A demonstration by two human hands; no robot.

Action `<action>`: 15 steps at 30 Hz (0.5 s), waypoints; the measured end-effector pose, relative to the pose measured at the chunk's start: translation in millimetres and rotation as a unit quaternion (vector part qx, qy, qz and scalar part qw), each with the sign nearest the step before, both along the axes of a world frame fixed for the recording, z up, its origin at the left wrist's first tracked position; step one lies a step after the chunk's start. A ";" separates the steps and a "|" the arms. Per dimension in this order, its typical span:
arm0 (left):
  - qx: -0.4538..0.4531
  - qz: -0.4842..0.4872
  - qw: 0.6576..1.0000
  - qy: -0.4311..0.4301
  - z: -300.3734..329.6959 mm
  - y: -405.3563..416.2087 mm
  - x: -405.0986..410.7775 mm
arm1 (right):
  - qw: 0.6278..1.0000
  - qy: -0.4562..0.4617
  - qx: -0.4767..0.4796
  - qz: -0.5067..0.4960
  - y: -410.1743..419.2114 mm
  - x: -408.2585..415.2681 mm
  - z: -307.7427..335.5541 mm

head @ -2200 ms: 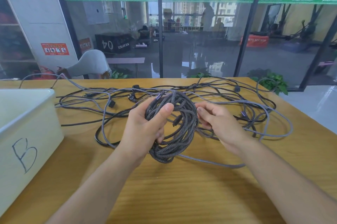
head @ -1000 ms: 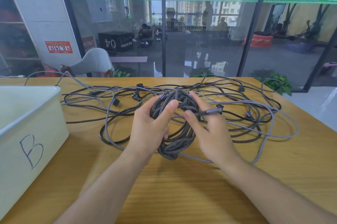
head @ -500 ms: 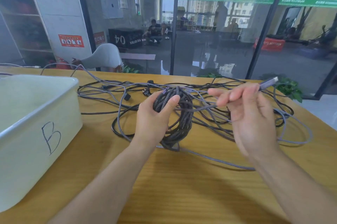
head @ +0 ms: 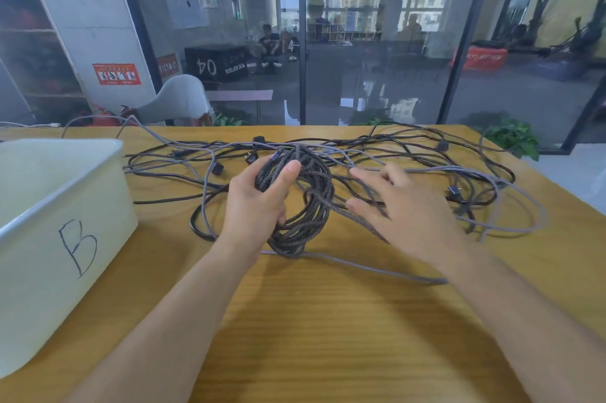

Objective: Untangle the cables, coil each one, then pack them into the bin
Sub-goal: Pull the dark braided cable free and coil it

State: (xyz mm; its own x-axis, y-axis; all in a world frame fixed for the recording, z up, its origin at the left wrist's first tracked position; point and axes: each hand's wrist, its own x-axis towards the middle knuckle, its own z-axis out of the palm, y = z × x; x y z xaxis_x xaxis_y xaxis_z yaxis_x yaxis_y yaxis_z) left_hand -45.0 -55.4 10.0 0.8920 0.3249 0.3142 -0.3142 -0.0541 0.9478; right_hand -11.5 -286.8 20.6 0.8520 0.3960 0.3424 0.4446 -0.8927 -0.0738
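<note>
Here, left hand point(head: 259, 206) grip clenched round braided round coil point(head: 303, 199), right hand point(head: 403, 206) grip released, fingers spread over smooth tangled cables point(head: 459, 173).

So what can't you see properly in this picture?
- Inside the bin: the head view's left edge crops it, and its wall hides the bottom.
- Right hand: blurred, so I cannot tell whether it touches a cable.
- Left hand covers part of the braided coil.
- Loose cables: too tangled to count.
</note>
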 end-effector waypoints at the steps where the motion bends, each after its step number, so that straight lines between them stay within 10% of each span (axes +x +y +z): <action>1: 0.005 -0.002 1.000 -0.004 -0.6 0.5 0.8 | 0.999 -0.008 0.034 0.026 5.4 -3.1 -1.5; 7: 0.002 0.010 1.000 0.003 -3.0 3.3 3.1 | 0.980 -0.140 0.077 0.122 34.7 -13.6 -10.7; 15: 0.003 0.018 0.999 0.034 -8.8 19.5 9.8 | 0.908 0.104 0.355 0.196 22.8 -20.9 4.0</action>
